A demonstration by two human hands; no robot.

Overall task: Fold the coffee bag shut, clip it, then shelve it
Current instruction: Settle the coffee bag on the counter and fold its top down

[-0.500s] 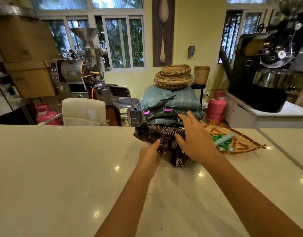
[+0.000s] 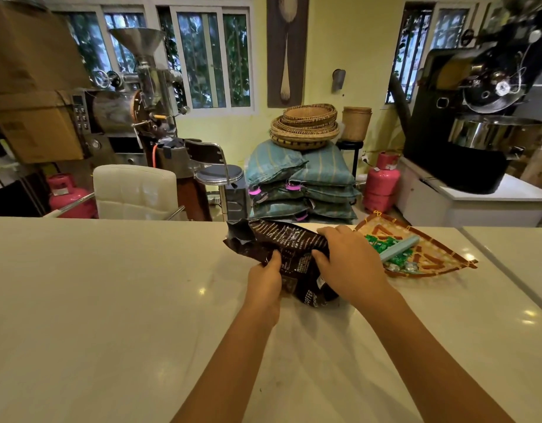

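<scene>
A dark brown coffee bag (image 2: 282, 244) with pale lettering lies on the pale counter (image 2: 111, 300), its crumpled open top pointing away to the left. My left hand (image 2: 265, 283) pinches the bag's near left edge with thumb on top. My right hand (image 2: 346, 264) grips the bag's right side, fingers curled over its upper fold. A light blue clip (image 2: 398, 248) lies in a woven tray (image 2: 440, 254) just right of my right hand, among green wrapped sweets.
The counter's far edge runs just behind the bag. Beyond it stand a white chair (image 2: 135, 190), a metal stool (image 2: 218, 175), stacked blue sacks (image 2: 303, 181) with baskets on top, pink gas cylinders (image 2: 381, 181) and roasting machines (image 2: 477, 117).
My right hand went from flat above the bag to gripping its right side. My left hand closed on the left edge, and the bag's upper part has lifted and bent over.
</scene>
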